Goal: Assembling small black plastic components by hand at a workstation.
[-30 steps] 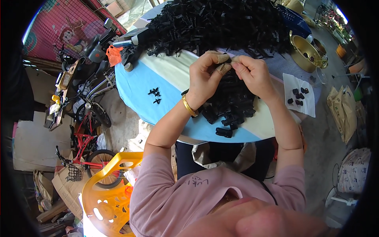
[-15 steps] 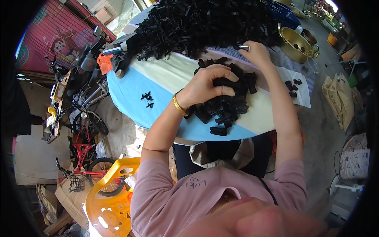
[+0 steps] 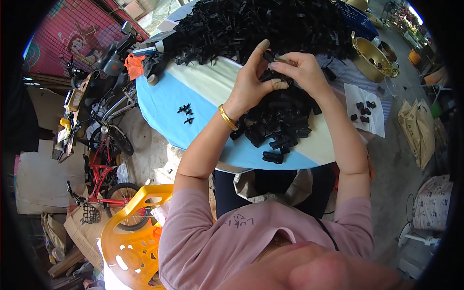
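Observation:
My left hand (image 3: 250, 83), with tan covers on the thumb and forefinger and a gold bracelet at the wrist, is raised over the table's middle. Small black plastic parts (image 3: 267, 57) show between its fingers. Pressed up close from the right, my right hand (image 3: 305, 72) pinches a small tool with a shiny metal piece, mostly hidden by the fingers. Below both hands lies a loose heap of black plastic parts (image 3: 278, 121). One black part (image 3: 273, 157) sits at its near edge. Beyond them rises a large pile of black parts (image 3: 261, 26).
A striped cloth covers the table (image 3: 169, 104); several tiny black pieces (image 3: 185, 112) lie on its left. At right are a white sheet (image 3: 369, 123) with black bits and a gold-coloured basin (image 3: 368, 63). A yellow chair (image 3: 126, 232) and red bicycle (image 3: 101, 181) stand left.
My left hand has lifted off the near heap and moved away from me, black parts in its fingers. My right hand has come left with the small tool to meet it.

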Available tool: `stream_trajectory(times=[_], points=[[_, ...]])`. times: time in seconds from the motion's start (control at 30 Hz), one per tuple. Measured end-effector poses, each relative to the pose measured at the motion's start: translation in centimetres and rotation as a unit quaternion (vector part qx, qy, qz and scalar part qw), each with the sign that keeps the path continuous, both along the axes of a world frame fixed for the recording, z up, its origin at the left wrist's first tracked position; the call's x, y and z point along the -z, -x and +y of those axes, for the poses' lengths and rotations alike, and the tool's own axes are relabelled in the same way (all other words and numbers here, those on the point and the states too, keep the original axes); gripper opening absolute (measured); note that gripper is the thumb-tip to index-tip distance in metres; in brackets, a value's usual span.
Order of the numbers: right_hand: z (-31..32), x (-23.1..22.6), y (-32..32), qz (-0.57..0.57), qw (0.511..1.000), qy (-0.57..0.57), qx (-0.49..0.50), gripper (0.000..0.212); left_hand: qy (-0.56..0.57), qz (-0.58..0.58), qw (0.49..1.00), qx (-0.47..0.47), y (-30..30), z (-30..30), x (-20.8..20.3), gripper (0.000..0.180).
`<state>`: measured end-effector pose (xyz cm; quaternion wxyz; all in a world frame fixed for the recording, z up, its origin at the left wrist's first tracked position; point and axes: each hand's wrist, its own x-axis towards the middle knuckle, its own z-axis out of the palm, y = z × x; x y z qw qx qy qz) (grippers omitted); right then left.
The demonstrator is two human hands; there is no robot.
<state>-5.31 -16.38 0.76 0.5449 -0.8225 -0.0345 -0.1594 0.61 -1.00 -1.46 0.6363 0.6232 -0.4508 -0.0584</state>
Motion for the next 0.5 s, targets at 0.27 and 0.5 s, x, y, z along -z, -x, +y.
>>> stream_trajectory(times=[0.27,0.5], points=[[0.4,-0.4,1.8,-0.076,0.984,-0.158,-0.021,0.02,0.17,0.166,0.967,0.089,0.9,0.3,-1.6,0.05],[1.4,-0.7,2.1,-0.103,0.994,0.009,-0.028,0.019,0.136,0.137,0.98,0.049,0.8,0.2,-0.8,0.037]])
